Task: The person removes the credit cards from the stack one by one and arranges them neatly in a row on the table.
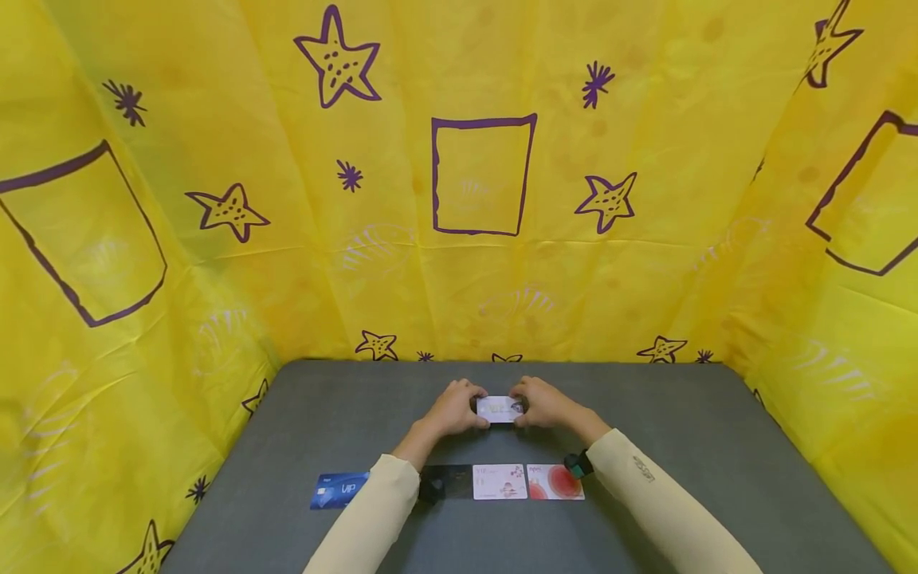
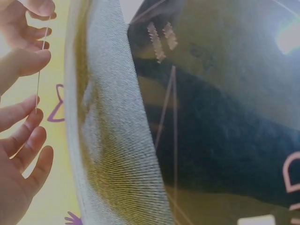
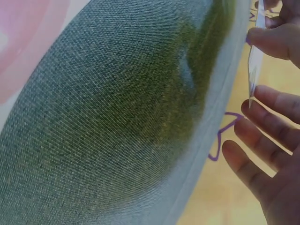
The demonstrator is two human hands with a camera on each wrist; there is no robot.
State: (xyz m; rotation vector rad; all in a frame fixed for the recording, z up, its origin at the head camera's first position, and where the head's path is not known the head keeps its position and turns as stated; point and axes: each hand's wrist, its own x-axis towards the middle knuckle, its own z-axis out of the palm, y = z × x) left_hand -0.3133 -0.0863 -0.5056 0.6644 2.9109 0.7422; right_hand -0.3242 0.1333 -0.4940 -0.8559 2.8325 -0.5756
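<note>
Both hands hold one white card [image 1: 500,409] up over the far half of the table, its printed face toward the head camera. My left hand [image 1: 456,406] pinches the card's left side between thumb and fingers. At the opposite side, my right hand [image 1: 547,403] pinches it in the same way. Seen edge-on in the left wrist view, the card [image 2: 41,70] is a thin line between thumb and fingertips. In the right wrist view the card [image 3: 254,61] also stands edge-on, with the lower fingers spread below it.
A row of cards lies nearer me: a blue VIP card [image 1: 335,489] partly under the left sleeve, a black card [image 1: 457,481], a pale floral card [image 1: 500,482] and a red-and-white card [image 1: 552,481]. The grey table [image 1: 688,446] meets yellow patterned cloth [image 1: 473,303] at the back and sides.
</note>
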